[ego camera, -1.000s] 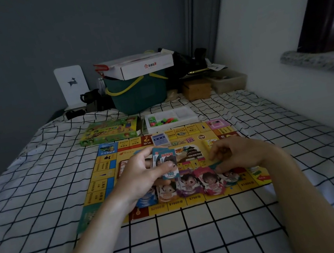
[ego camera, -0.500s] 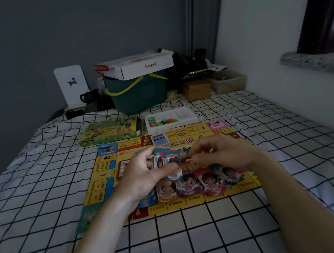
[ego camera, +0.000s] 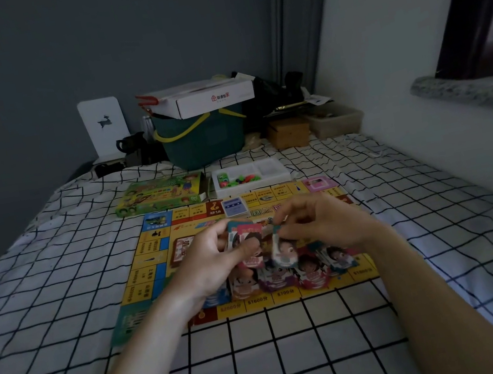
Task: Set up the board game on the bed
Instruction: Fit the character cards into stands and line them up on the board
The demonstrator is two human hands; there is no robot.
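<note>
Risk first: the board (ego camera: 154, 269) lies on a soft bed (ego camera: 64, 318) under both hands, so a lean of the wrists could dent it and slide the row of cards (ego camera: 310, 274) just below the fingers. The left hand (ego camera: 216, 264) grips a small stack of cards (ego camera: 246, 242); the right hand (ego camera: 321, 226) pinches one card (ego camera: 283, 251) off it, hands nearly together, so a 2nd card may come w/ it. Cards look thin, glossy, w/ cartoon faces. Beyond the hands: box (ego camera: 160, 198), tray of pieces (ego camera: 250, 176).
</note>
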